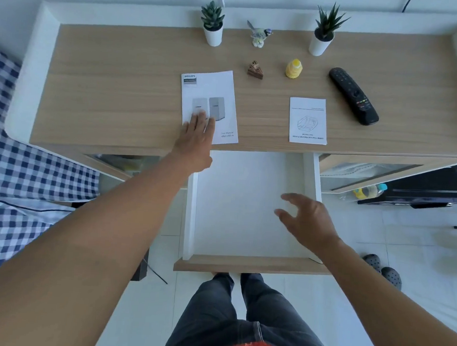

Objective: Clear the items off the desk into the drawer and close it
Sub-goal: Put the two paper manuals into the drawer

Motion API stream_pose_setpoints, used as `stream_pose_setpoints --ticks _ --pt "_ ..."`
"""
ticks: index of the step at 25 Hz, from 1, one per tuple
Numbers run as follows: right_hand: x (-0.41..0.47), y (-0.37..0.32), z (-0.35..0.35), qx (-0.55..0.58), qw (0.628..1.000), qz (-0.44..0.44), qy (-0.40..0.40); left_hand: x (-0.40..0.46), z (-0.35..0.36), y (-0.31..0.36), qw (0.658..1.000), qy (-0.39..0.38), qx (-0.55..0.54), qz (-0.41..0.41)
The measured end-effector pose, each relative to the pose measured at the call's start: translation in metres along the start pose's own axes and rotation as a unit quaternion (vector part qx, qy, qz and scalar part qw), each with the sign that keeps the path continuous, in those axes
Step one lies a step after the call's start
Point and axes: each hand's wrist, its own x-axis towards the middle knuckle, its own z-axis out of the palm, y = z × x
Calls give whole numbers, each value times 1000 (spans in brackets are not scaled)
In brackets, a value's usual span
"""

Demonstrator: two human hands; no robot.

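Flat and spread, my left hand (196,136) pressed the near corner of the Philips manual (209,106); my right hand (308,220) hovered half-curled, empty, over the drawer (243,264).

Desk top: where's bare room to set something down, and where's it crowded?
Free: the wood left of the Philips manual, out to the desk rim; the open drawer looks bare. Crowded: right half, around the cake figurine, yellow bottle, remote and printer manual.
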Motion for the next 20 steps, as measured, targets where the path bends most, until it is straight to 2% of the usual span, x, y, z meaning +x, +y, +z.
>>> stream_pose_setpoints --ticks 2,4,10,12,16,20 --pt "30 -3 -17 -26 995 -57 78 -2 11 1 999 39 11 10" --pt "65 -3 -34 -71 988 -90 104 -11 18 6 996 83 -6 30" --pt "133 12 -53 -264 961 -85 18 -67 21 21 985 146 -59 69" --pt "135 19 -53 -265 957 -108 42 -100 24 29 979 154 -92 97" --pt "124 30 -51 -233 936 -193 179 -163 37 43 968 137 -129 163" --pt "84 23 -38 -138 937 -170 273 -188 55 55 978 80 -91 170"
